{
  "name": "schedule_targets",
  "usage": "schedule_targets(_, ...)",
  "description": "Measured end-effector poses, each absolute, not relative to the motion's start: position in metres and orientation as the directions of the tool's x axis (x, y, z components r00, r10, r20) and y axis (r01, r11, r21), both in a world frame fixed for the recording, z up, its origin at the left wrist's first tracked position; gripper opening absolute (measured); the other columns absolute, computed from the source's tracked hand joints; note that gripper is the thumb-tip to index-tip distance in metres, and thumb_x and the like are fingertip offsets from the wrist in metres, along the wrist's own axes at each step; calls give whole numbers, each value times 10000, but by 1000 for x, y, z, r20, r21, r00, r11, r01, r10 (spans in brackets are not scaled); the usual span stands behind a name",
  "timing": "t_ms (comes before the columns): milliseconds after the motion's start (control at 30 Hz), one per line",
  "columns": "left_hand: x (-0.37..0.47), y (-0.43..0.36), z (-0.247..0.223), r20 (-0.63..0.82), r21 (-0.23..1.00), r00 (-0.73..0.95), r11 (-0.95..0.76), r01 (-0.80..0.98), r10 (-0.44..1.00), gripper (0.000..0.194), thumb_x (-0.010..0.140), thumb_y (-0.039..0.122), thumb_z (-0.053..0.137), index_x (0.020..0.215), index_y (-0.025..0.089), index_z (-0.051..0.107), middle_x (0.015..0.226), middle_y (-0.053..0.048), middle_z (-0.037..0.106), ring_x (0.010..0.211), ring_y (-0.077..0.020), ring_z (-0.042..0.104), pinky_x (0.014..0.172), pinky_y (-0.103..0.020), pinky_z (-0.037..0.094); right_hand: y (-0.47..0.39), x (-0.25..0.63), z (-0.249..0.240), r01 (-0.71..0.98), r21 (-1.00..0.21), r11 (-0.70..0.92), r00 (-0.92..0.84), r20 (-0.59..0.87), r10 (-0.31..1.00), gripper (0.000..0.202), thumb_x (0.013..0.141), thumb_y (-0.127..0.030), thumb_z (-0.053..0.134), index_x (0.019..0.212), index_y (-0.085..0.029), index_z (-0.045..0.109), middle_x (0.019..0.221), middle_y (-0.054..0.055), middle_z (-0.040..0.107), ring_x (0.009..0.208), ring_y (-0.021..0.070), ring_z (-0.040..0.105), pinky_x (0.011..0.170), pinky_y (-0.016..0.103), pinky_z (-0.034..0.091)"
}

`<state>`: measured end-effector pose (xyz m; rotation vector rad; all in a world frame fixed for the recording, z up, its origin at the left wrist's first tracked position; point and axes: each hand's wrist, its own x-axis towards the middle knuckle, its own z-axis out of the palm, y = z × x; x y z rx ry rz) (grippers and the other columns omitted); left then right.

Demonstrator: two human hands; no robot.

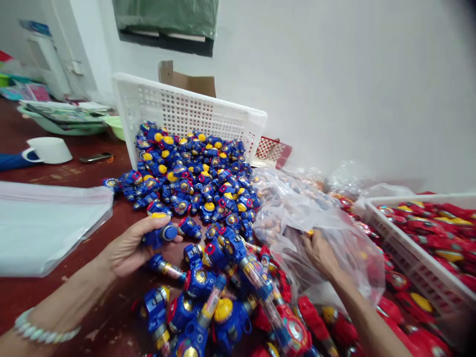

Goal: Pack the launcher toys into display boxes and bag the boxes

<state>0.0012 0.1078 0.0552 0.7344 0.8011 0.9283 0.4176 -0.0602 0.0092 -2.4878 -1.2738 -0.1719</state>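
Observation:
My left hand, with a beaded bracelet at the wrist, is closed around a blue toy piece with a yellow top. My right hand reaches into a clear plastic bag on the right; its fingers are bent and partly covered by the film, and what they hold is unclear. A large heap of blue toy pieces spills from a tipped white basket. Nearer to me lie blue toys with clear tubes, and red toys beside them.
A white crate of red toys stands at the right. At the left are a plastic sheet, a white mug, a phone and a green basin. A wall rises behind.

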Motion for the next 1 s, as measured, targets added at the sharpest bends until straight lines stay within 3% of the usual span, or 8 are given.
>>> schedule_targets(100,16,81,62,-270,861,470,429,-273,841,349,670,181,773,943,198,556,826,-17,677,546,-154,628,437,-261,539,-94,370,38,817,-312,-485,567,280,775,334,953,-403,312,1031,-152,519,813,77,626,725,212,595,641,294,455)
schedule_targets(267,47,28,72,-193,886,616,405,-224,764,392,634,289,809,919,199,555,701,19,582,482,-100,557,396,-173,464,-134,257,67,845,-534,-30,213,285,934,280,966,-382,421,1179,-224,512,1030,50,648,931,202,610,793,298,466)
schedule_targets(567,56,-18,64,-76,957,642,237,-168,763,336,683,361,754,879,207,528,601,46,512,409,-80,428,304,-160,366,-147,189,66,929,-357,93,55,384,922,203,946,-271,466,1118,-194,543,932,71,646,827,221,600,712,320,446)
schedule_targets(667,52,-20,63,13,982,593,101,-158,805,271,685,314,750,833,203,553,555,57,479,406,-70,401,350,-155,347,-147,185,64,911,-399,102,74,401,913,219,943,-280,456,1107,-174,556,909,79,642,796,213,592,686,310,423)
schedule_targets(767,47,-23,64,291,956,478,-241,-165,829,186,649,205,764,756,191,612,655,21,547,550,-92,492,517,-181,412,-144,184,64,732,-681,34,157,217,964,226,941,-364,468,978,-177,590,798,42,605,692,166,537,630,273,382)
schedule_targets(833,45,-24,64,490,867,440,-472,-157,753,179,635,153,760,756,194,634,756,-5,592,684,-128,544,651,-214,441,-141,187,67,371,-922,-112,112,-75,991,330,924,-482,478,848,-175,571,614,-25,468,524,102,394,513,224,308)
schedule_targets(933,46,-20,63,587,793,440,-593,-142,680,179,661,151,742,785,204,624,783,-10,602,734,-148,557,719,-241,441,-137,192,71,-45,-948,-314,-36,-313,949,428,869,-599,505,840,-175,556,539,-86,269,440,66,176,418,194,168)
schedule_targets(1000,48,-14,62,547,819,447,-563,-109,708,165,678,188,741,784,203,616,784,-8,601,719,-145,554,698,-239,438,-138,192,71,92,-962,-259,78,-252,964,386,855,-555,567,994,-195,579,638,-47,431,502,84,342,469,193,294)
